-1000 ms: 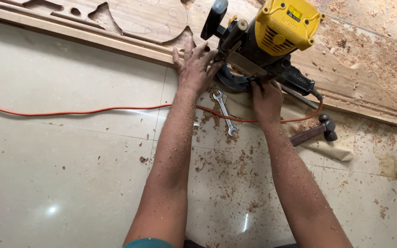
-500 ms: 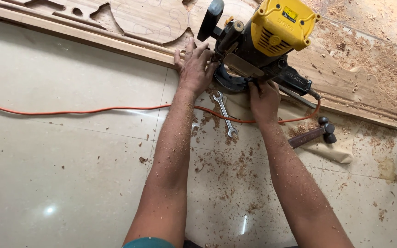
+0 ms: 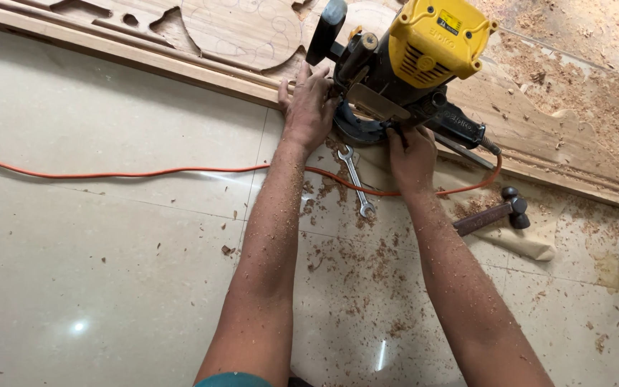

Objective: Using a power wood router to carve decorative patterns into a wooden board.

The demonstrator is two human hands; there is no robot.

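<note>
We kneel over a pale tiled floor (image 3: 109,251) strewn with sawdust, a long carved wooden board (image 3: 252,43) lying along its far edge. On that board sits the yellow router (image 3: 424,64): heavy and rigid, we judge, best gripped low at its base. Our left hand (image 3: 308,107) lies flat, fingers spread, beside the base; our right hand (image 3: 411,154) curls onto its underside. An orange cord (image 3: 145,172), hammer (image 3: 492,213) and spanner (image 3: 356,179) lie nearby. No containers show.
</note>
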